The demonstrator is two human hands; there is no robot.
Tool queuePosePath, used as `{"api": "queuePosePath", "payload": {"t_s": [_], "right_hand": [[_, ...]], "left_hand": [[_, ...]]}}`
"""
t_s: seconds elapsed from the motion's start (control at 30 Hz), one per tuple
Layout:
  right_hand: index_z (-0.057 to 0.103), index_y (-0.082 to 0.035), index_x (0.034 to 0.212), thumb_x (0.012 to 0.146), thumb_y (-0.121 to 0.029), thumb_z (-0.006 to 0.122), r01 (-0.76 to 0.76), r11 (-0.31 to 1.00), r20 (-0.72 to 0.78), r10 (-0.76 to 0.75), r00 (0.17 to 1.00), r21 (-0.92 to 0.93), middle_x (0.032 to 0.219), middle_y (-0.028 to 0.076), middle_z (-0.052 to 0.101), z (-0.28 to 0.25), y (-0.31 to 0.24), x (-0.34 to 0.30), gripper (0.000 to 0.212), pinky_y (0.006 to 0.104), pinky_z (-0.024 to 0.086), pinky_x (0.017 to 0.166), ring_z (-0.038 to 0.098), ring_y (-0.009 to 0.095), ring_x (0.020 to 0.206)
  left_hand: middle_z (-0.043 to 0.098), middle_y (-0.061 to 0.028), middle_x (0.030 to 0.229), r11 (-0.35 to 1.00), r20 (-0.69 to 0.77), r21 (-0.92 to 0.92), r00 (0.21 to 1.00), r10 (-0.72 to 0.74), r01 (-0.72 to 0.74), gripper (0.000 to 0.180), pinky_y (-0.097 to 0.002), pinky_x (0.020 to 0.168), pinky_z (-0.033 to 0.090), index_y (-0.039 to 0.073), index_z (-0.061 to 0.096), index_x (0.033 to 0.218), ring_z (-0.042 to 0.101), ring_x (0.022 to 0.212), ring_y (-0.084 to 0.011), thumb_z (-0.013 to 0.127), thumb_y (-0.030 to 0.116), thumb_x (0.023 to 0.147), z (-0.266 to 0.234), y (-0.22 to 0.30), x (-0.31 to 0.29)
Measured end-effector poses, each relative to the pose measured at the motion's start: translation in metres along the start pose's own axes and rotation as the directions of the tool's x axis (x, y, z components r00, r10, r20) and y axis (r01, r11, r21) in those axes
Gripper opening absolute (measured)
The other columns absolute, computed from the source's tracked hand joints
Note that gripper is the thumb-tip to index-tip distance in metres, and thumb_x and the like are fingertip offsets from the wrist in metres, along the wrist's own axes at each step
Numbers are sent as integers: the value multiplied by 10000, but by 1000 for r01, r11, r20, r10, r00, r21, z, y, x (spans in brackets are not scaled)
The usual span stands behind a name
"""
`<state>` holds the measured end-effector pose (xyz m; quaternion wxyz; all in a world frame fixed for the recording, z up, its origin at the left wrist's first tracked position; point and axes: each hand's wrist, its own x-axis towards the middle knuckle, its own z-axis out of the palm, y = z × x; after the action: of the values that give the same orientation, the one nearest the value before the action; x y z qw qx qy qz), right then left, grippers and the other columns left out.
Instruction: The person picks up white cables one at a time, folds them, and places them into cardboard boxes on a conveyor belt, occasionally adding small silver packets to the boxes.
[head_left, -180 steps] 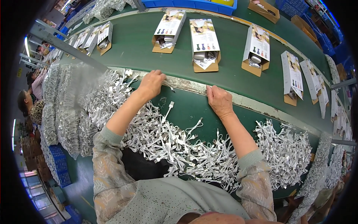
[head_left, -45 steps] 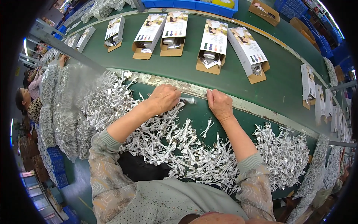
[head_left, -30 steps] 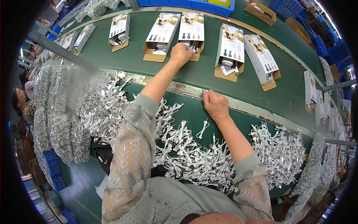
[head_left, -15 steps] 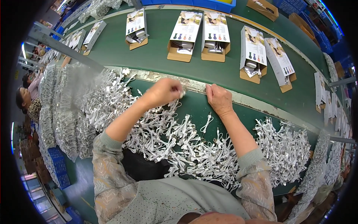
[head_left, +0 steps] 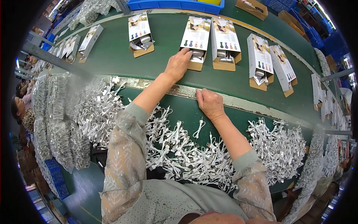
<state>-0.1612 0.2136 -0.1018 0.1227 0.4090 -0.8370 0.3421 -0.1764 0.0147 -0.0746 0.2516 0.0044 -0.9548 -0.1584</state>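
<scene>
My left hand (head_left: 178, 65) reaches over the metal rail to an open white printed box (head_left: 196, 31) lying on the green belt. Its bent fingers press together at the left side of the box's open end; what they pinch there is hidden. Inside that opening a white rounded part (head_left: 197, 53) and a silvery packet show, above a brown flap. My right hand (head_left: 210, 104) rests closed against the rail (head_left: 186, 90), thumb toward the left, and the inside of its grip cannot be seen. Between my forearms spreads a pile of bundled white cables (head_left: 179, 145), with one cable (head_left: 200, 127) lying apart.
Several similar open boxes (head_left: 226, 33) lie along the green belt (head_left: 164, 30). Another cable heap (head_left: 278, 153) sits right of my right forearm. Clear bags of cables (head_left: 57, 119) stand at left, beside a grey post. A blue tray (head_left: 171, 5) is beyond the belt.
My left hand has moved forward and right, from above the cables to the box, where a small whitish item showed at its fingers before. My right hand stays at the rail.
</scene>
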Motion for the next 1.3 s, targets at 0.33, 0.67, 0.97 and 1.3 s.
{"api": "queuePosePath", "payload": {"t_s": [0.33,0.67,0.97,1.3], "right_hand": [[523,-75,637,844,-207,599,-39,999,23,39,999,1,576,116,582,-3,8,1,257,371,484,475,597,281,527],[519,-75,630,841,-208,605,-41,999,8,41,999,1,558,120,571,2,8,-4,264,390,478,466,589,294,510],[500,-64,634,851,-198,594,-37,999,15,37,999,0,558,123,557,-1,10,-3,272,396,457,471,571,302,512],[522,-70,637,844,-210,600,-54,999,34,54,998,-6,569,125,572,-2,13,-4,261,395,477,477,586,300,515]], "left_hand": [[570,-89,1067,838,537,-302,646,543,-453,229,-364,850,445,61,594,959,550,999,-243,548,83,735,-73,112,-85],[597,-114,731,985,470,-126,868,163,-117,132,-374,579,491,37,595,849,612,651,-265,629,118,751,-66,70,-101],[629,-106,770,-38,440,-745,448,-778,666,140,-262,559,549,-48,592,902,643,652,-174,630,45,804,-3,15,-6],[608,-122,1035,-102,563,-784,633,-531,612,275,-293,765,524,-45,557,1085,617,920,-185,607,82,847,13,8,9]]}}
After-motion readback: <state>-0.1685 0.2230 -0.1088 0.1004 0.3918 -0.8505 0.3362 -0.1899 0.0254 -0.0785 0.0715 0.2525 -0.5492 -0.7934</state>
